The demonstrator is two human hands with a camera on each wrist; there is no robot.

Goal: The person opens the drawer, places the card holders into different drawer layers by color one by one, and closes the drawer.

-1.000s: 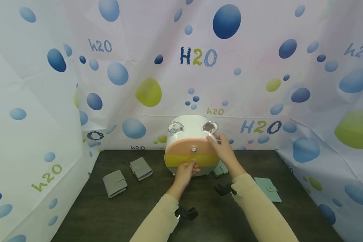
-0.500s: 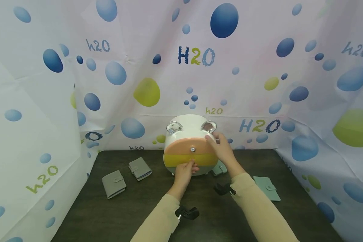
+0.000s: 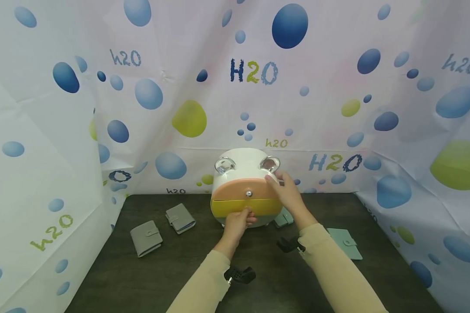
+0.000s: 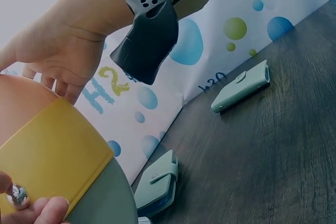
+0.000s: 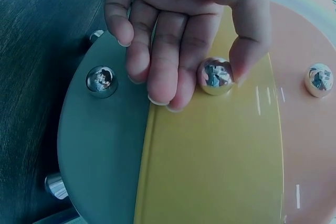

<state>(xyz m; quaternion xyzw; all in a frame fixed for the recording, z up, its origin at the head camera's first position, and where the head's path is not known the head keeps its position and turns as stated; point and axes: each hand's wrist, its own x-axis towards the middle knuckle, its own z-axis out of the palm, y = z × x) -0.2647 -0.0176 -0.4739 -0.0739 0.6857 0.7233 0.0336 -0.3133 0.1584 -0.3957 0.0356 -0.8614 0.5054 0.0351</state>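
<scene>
A small rounded drawer cabinet [image 3: 244,163] with a white body and two silver ear-shaped loops stands at the back of the table. Its front has an orange drawer [image 3: 229,191], a yellow drawer [image 3: 229,209] and a green drawer [image 5: 105,135]. My left hand [image 3: 236,222] pinches the round silver knob [image 5: 215,77] of the yellow drawer between thumb and fingers, as the right wrist view shows. The yellow front stands slightly forward of the orange one. My right hand [image 3: 289,193] holds the cabinet's upper right edge, below the right loop.
Two grey wallets [image 3: 146,238] lie to the left on the dark table [image 3: 113,278]. A mint green wallet [image 3: 344,243] lies to the right, and another mint wallet [image 4: 157,184] sits close beside the cabinet. A patterned cloth [image 3: 317,117] rises behind the table.
The yellow drawer has come slightly forward with my left hand on its knob, and a thin gap now shows along its top edge. My right hand has stayed on the cabinet.
</scene>
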